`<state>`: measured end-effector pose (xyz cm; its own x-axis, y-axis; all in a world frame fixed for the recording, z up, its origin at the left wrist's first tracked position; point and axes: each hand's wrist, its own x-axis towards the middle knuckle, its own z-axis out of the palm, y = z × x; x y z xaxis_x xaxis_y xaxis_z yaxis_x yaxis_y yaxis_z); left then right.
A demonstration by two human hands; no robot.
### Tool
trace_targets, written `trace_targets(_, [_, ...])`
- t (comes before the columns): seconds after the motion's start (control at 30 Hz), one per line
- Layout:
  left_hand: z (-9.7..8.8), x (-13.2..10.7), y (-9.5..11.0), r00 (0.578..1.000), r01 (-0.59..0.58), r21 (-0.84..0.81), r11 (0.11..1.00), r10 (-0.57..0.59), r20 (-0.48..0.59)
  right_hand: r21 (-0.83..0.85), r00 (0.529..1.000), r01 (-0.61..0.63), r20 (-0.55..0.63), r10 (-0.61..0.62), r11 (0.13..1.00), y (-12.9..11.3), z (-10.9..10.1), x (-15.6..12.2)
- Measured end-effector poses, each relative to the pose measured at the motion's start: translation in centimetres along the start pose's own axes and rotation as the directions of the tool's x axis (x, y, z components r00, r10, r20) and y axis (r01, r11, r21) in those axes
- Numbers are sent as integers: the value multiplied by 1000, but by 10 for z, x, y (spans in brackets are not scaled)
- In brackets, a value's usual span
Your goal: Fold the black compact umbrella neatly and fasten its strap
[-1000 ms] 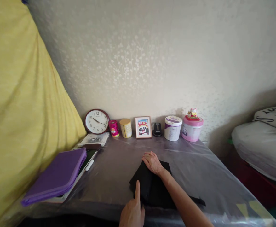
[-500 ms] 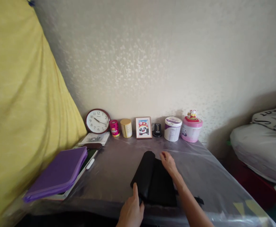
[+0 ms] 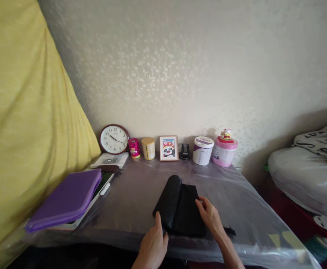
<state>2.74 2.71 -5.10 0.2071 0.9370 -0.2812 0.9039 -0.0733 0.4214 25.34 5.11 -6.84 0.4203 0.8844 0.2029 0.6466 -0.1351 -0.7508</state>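
Observation:
A black cloth (image 3: pixel 186 213) lies on the plastic-covered table (image 3: pixel 135 194), its left part rolled into a tube (image 3: pixel 167 200). My left hand (image 3: pixel 152 246) rests at the near end of the roll, index finger stretched out against it and the other fingers curled under. My right hand (image 3: pixel 209 216) lies on the flat right part of the cloth near its edge, fingers spread. A thin black strap (image 3: pixel 230 231) sticks out to the right of the cloth.
Along the wall stand a clock (image 3: pixel 114 139), a pink tin (image 3: pixel 134 148), a yellow tin (image 3: pixel 148 148), a framed panda picture (image 3: pixel 168 148), a small black device (image 3: pixel 184 151), a white tub (image 3: pixel 202 150) and a pink tub (image 3: pixel 224 150). A purple case (image 3: pixel 68 200) lies left, a yellow curtain (image 3: pixel 20 130) beside it. Bedding (image 3: pixel 306 172) is right.
The cloth's left side has been rolled up into a tube. My right hand has slid from the cloth's far edge back toward me along its right side. The left hand has stayed at the near end.

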Motion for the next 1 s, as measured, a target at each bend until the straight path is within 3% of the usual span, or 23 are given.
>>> trace_targets(0.23, [-3, -2, 2, 1000, 8, -4, 1000, -8, 15, 158, 995, -21, 100, 5, 987, -9, 2, -5])
trace_targets(0.5, [-1, 0, 1, 1000, 8, 12, 1000, -8, 7, 439, 978, -39, 202, -57, 898, -61, 13, 9])
trace_targets(0.8, [-1, 1, 0, 1000, -7, 27, 1000, 7, 5, 175, 966, 12, 251, -57, 985, -100, 60, 26])
trace_targets(1.0, [0, 2, 0, 1000, -3, 14, 1000, 2, 6, -62, 941, 119, 326, -93, 991, -107, 70, 25])
